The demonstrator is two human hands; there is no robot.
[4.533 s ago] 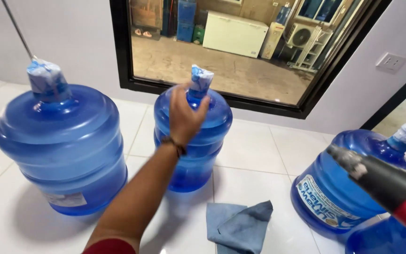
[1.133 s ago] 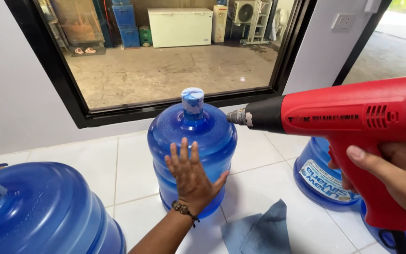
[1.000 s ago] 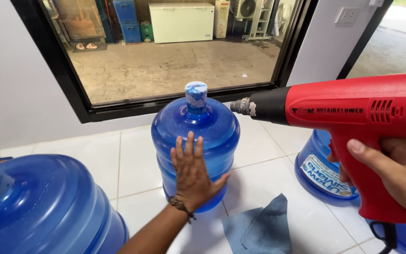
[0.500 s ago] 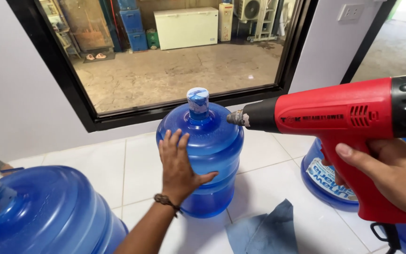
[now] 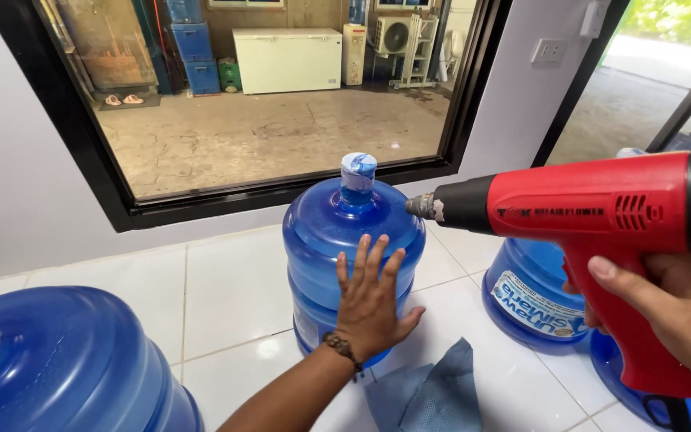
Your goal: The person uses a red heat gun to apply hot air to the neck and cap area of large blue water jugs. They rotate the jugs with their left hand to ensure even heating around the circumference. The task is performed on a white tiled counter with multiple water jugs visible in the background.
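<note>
Heat gun (image 5: 601, 216) raised; right hand (image 5: 673, 312) grips it, cut off; left hand (image 5: 371, 308) flat on jug (image 5: 329, 240).

— What is the person wearing on the bare left hand (image 5: 372, 308)?

— Nothing on the fingers; a dark beaded bracelet (image 5: 342, 349) circles the wrist, and the forearm below it is bare, with no sleeve in view.

— And the bare right hand (image 5: 677, 316)?

— No ring or glove shows there; its wrist lies past the right edge.

Three water jugs (image 5: 353, 256), one heat gun (image 5: 601, 216), one cloth (image 5: 429, 392)
</note>
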